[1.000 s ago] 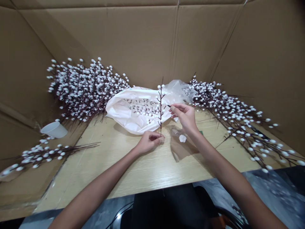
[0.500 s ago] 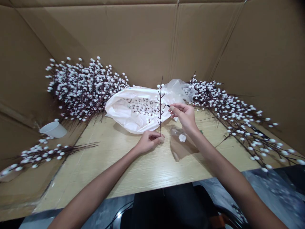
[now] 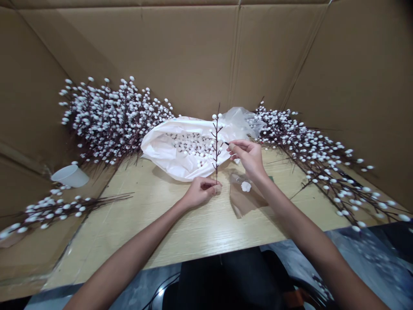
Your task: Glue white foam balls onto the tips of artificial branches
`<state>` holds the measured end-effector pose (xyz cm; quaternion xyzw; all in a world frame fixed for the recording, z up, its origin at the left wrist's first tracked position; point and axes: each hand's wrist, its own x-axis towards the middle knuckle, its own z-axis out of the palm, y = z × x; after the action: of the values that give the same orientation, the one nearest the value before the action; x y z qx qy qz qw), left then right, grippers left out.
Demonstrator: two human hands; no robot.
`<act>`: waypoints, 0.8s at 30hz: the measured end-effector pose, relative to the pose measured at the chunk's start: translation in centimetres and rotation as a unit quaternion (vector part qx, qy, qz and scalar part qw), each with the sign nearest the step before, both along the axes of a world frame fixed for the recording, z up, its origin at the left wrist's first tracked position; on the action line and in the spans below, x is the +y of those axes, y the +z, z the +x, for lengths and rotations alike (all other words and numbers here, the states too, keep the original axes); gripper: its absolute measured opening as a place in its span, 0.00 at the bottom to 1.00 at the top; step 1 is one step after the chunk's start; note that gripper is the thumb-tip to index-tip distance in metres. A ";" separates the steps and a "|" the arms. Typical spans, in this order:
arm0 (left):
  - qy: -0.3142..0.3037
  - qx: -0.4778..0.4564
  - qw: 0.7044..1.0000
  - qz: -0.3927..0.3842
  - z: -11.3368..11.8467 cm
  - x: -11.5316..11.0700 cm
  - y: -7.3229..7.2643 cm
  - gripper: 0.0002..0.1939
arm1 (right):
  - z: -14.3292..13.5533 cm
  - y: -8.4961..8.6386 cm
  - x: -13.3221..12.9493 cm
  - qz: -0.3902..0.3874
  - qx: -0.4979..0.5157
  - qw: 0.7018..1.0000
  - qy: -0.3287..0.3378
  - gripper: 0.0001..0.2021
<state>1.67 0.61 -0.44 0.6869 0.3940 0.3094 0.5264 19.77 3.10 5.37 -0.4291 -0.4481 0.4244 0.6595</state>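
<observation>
My left hand (image 3: pixel 204 192) is closed, pinching the bottom of a thin dark brown artificial berry twig (image 3: pixel 217 148). The twig stands upright with a few white berries near its top and bare side shoots lower down. Just right of the twig, my right hand (image 3: pixel 248 156) is closed in a pinch. A small dark tip sticks out of its fingers toward a side shoot; the rest of that piece is hidden. Behind the twig lies an open white plastic bag (image 3: pixel 161 150) holding many loose white berries (image 3: pixel 190 144).
Finished-looking berry branches are heaped at back left (image 3: pixel 109 120) and along the right (image 3: pixel 300 137). A smaller bunch (image 3: pixel 61 209) lies left by a tipped plastic cup (image 3: pixel 70 176). A white lump (image 3: pixel 246 186) rests on a clear sheet (image 3: pixel 240 206). Cardboard walls (image 3: pixel 180 56) surround the table (image 3: pixel 180 232).
The whole view has shifted very slightly. Both hands keep their pinch, and the twig stays upright in nearly the same place.
</observation>
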 end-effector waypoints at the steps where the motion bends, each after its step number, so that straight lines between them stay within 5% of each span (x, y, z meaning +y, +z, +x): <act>1: -0.001 0.000 1.000 0.000 0.0 0.0 0.0 0.11 | 0.0 0.0 0.0 -0.001 0.000 1.000 -0.001 0.06; 24: 0.000 -0.002 1.000 0.000 0.1 0.1 -0.3 0.12 | 0.1 0.1 0.0 0.000 0.012 1.000 -0.007 0.09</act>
<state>1.73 0.68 -0.70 0.6865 0.3926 0.3107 0.5273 19.85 3.14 5.47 -0.4269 -0.4370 0.4252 0.6678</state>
